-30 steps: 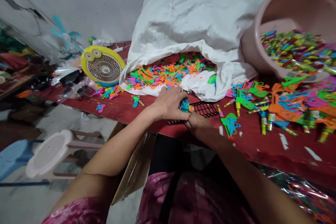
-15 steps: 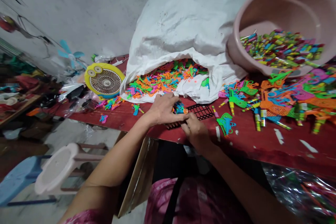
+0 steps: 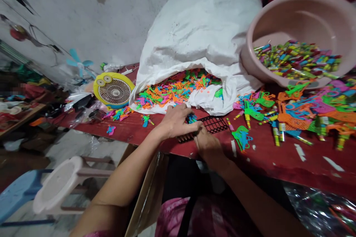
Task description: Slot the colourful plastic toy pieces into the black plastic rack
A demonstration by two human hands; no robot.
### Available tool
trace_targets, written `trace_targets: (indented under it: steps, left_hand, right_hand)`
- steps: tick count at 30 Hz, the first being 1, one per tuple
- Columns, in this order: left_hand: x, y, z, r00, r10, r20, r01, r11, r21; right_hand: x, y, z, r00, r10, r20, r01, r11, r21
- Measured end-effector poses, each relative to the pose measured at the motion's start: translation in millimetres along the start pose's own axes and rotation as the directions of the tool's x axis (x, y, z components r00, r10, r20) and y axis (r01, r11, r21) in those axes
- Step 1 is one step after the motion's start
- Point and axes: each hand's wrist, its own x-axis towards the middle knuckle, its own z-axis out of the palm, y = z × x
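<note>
Whitewashed wall (image 3: 83, 18) rises behind a long red-painted table (image 3: 264, 159), and a white woven sack (image 3: 200, 26) lies slumped across the table's middle, its open mouth spilling a heap of neon plastic toy parts (image 3: 175, 89) in orange, green, pink and blue. To the right, a pale pink plastic basin (image 3: 251, 52) sits tilted on its side against the sack, holding a mass of striped, multicoloured plastic tubes (image 3: 297, 59). Below the basin, a loose spread of toy-gun-shaped pieces (image 3: 306, 114) covers the tabletop. A round yellow cartoon-faced fan (image 3: 112, 90) stands at the sack's left, and a white plastic stool (image 3: 59, 181) sits on the floor below the table edge. Both arms reach to the table's near edge. The left hand (image 3: 175, 122) is curved downward, its fingers closed over a small blue plastic toy piece (image 3: 191, 119) beside the end of a black plastic lattice (image 3: 213, 125). The right hand (image 3: 207, 148) has its fingers bunched together at the lattice's near edge, though whether they pinch it I cannot tell
</note>
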Motion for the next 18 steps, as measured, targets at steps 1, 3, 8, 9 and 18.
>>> trace_targets:
  steps: [1, 3, 8, 9, 18]
  left_hand:
    - [0, 0, -0.3, 1.000, -0.004, 0.002, 0.004, 1.000, -0.001]
    - [0, 0, -0.4, 1.000, -0.010, 0.002, 0.010, 1.000, -0.005]
    - [-4, -6, -1.0, 0.999, 0.021, -0.036, -0.023, 0.998, -0.051]
    - [-5, -7, -1.8, 0.998, 0.040, -0.054, -0.044, 0.997, -0.069]
    - [-7, -5, -8.8, 0.946, 0.303, -0.115, -0.310, 0.949, -0.048]
  right_hand:
    - [2, 0, 0, 0.999, 0.016, 0.029, -0.016, 1.000, 0.003]
    - [4, 0, -1, 0.997, 0.033, 0.074, -0.033, 0.999, 0.002]
    - [2, 1, -9, 0.999, -0.003, 0.046, 0.002, 1.000, 0.024]
    - [1, 2, -11, 0.999, -0.008, 0.036, 0.007, 0.999, 0.037]
    - [3, 7, -19, 0.991, -0.034, 0.129, 0.022, 0.995, 0.092]
